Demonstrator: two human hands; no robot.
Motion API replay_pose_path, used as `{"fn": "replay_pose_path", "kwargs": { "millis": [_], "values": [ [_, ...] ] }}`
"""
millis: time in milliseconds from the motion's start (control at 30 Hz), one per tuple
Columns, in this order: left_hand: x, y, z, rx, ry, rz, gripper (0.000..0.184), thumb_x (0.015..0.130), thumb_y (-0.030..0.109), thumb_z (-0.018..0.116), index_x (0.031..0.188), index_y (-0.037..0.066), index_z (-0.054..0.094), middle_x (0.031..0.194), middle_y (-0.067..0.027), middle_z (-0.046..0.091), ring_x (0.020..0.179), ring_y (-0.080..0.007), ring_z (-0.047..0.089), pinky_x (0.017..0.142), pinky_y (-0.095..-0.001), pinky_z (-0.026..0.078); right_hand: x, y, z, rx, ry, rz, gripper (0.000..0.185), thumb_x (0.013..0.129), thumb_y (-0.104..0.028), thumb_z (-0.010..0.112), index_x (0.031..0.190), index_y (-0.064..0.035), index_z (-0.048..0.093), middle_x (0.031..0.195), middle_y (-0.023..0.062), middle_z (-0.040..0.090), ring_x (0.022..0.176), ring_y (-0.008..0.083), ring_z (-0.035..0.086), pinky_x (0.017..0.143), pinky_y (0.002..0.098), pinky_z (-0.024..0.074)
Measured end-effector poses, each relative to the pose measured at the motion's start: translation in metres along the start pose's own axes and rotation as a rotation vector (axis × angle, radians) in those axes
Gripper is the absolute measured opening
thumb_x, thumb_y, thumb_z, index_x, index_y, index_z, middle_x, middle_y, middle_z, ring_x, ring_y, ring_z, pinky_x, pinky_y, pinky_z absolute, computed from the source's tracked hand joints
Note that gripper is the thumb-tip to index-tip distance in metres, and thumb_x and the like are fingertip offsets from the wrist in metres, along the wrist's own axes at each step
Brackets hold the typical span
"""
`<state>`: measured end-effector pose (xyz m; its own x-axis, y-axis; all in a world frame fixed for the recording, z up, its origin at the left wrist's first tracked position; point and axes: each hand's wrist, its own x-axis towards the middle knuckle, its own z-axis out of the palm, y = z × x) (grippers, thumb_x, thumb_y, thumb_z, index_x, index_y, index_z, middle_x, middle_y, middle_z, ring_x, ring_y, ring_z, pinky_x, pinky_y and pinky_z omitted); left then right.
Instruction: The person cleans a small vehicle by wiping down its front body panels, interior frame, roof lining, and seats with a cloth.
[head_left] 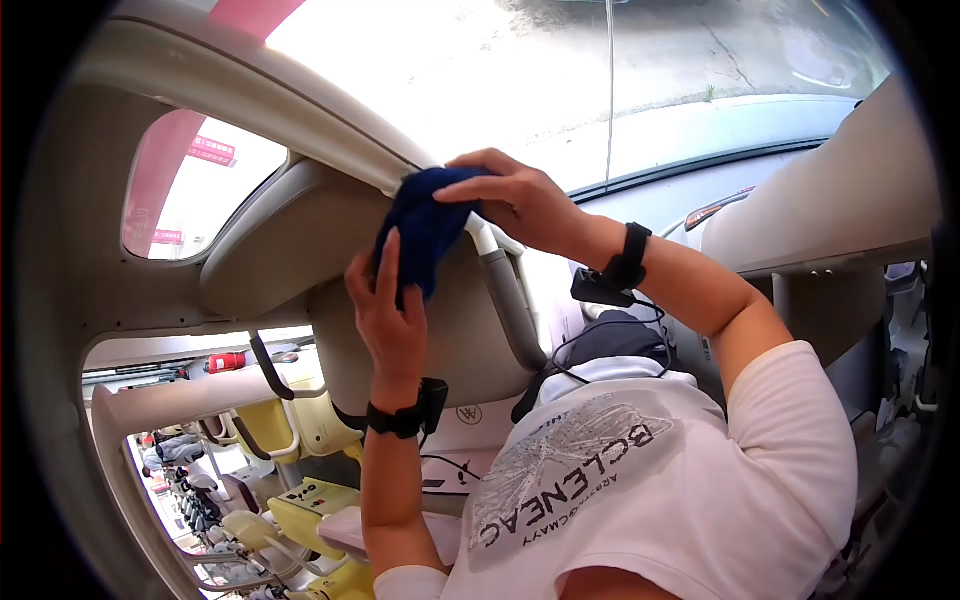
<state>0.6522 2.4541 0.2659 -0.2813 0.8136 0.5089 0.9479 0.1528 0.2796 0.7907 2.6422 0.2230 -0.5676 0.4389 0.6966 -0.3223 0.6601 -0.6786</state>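
A dark blue cloth [420, 225] is bunched between my two hands, against the beige frame bar near its end. My right hand [515, 205] grips the cloth's upper right part, fingers bent over it. Lower down, my left hand [388, 315] holds the cloth's bottom end, its fingers partly raised along the fabric. Just beneath the cloth are a white curved tube [482, 235] with a grey sleeve and a beige padded backrest [425, 335]. Folds of the cloth hide the part of the bar behind it.
A beige frame bar [290, 95] runs above a small rounded window [200, 180]. A large windshield [700, 100] spans the top right. Yellow vehicle bodies [310, 510] and a red fire extinguisher [225, 362] show at lower left. Black straps with small devices and cables sit on both wrists.
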Motion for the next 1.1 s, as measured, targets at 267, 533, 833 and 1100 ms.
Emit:
{"fn": "replay_pose_path", "kwargs": {
  "millis": [267, 533, 833, 1100],
  "values": [
    [0.083, -0.008, -0.004, 0.047, 0.344, 0.082, 0.061, 0.086, 0.002, 0.054, 0.146, 0.008, 0.041, 0.127, -0.0208, 0.048, 0.109, -0.0362, 0.057, 0.091, -0.0413, 0.049, 0.093, -0.03, 0.046, -0.129, 0.407, -0.287, 0.05, 0.08, 0.004, 0.065, 0.121, -0.0239, 0.065, 0.133, 0.0117, 0.05, 0.111, 0.0323, 0.06, 0.092, 0.0387, 0.0548],
    [0.022, -0.012, 0.057, -0.065, 0.115, -0.125, 0.069, 0.083, 0.001, 0.057, 0.149, 0.011, 0.036, 0.124, -0.0178, 0.052, 0.11, -0.0377, 0.058, 0.087, -0.0439, 0.051, 0.008, 0.027, 0.053, -0.131, 0.168, -0.119, 0.059, 0.077, 0.012, 0.064, 0.125, -0.0213, 0.063, 0.142, 0.0135, 0.044, 0.124, 0.0356, 0.052, 0.1, 0.0393, 0.0513],
    [0.109, -0.007, -0.013, 0.034, 0.397, 0.119, 0.066, 0.085, -0.003, 0.052, 0.148, 0.006, 0.035, 0.126, -0.0202, 0.048, 0.11, -0.038, 0.057, 0.089, -0.0436, 0.05, 0.117, -0.031, 0.026, -0.106, 0.219, -0.38, 0.059, 0.077, 0.007, 0.068, 0.126, -0.0244, 0.061, 0.145, 0.0146, 0.04, 0.125, 0.0363, 0.052, 0.099, 0.0404, 0.0524],
    [0.197, 0.008, -0.118, 0.205, 0.644, 0.271, 0.036, 0.094, 0.015, 0.053, 0.125, -0.002, 0.048, 0.114, -0.023, 0.057, 0.103, -0.0414, 0.059, 0.088, -0.0429, 0.047, 0.229, -0.118, 0.002, -0.107, 0.423, -0.491, 0.039, 0.082, -0.003, 0.065, 0.115, -0.0235, 0.07, 0.13, 0.0194, 0.055, 0.11, 0.0341, 0.061, 0.091, 0.0376, 0.054]
  ]
}}
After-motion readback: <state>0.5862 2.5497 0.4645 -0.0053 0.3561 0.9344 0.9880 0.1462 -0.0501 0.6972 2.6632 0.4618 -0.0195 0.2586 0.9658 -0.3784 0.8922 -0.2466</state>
